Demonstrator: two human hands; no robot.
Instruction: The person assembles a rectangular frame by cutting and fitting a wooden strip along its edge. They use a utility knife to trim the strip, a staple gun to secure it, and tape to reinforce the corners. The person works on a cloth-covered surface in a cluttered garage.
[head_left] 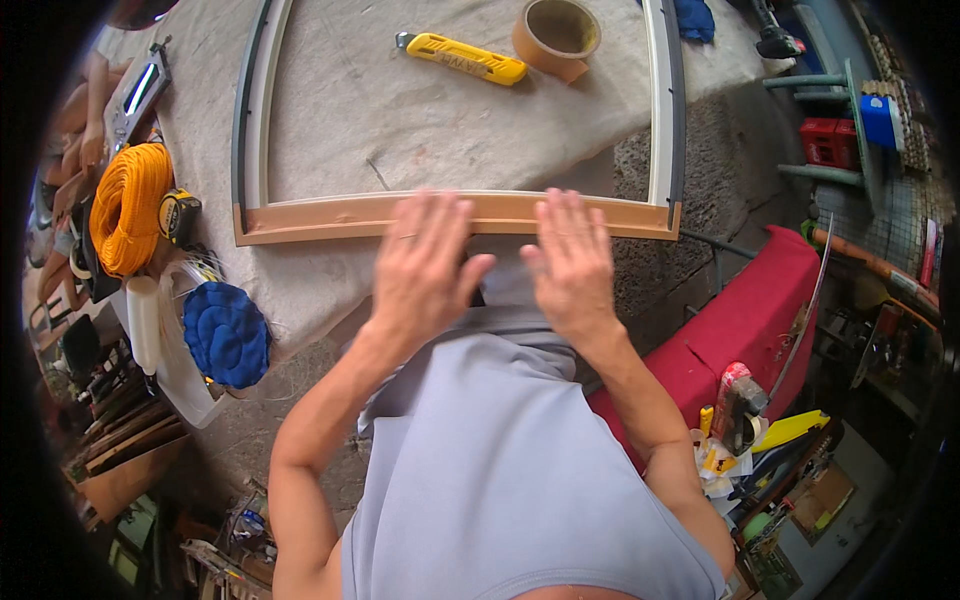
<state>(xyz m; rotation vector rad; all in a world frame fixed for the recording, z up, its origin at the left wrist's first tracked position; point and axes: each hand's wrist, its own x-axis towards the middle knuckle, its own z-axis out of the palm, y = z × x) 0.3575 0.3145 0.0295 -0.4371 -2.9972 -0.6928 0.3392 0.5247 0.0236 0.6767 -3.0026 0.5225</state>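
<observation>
A rectangular frame (pixel 658 120) with dark outer sides and a pale inner edge lies on the cloth-covered table. Brown tape (pixel 320 221) runs along its near rail. My left hand (pixel 425 260) lies flat over the taped rail, left of the middle, fingers stretched forward. Just to its right, my right hand (pixel 573 255) rests on the same rail, also flat with fingers extended. Neither hand grips anything. Inside the frame's opening are a yellow utility knife (pixel 465 60) and a roll of brown tape (pixel 555 38), its loose end hanging toward the knife.
At the table's left sit an orange rope coil (pixel 130 210), a tape measure (pixel 180 216) and a blue round cushion-like bundle (pixel 226 333). A red-covered surface (pixel 710 330) bearing tools stands at my right. Green stool-like legs (pixel 855 130) and a red crate (pixel 830 143) are farther right.
</observation>
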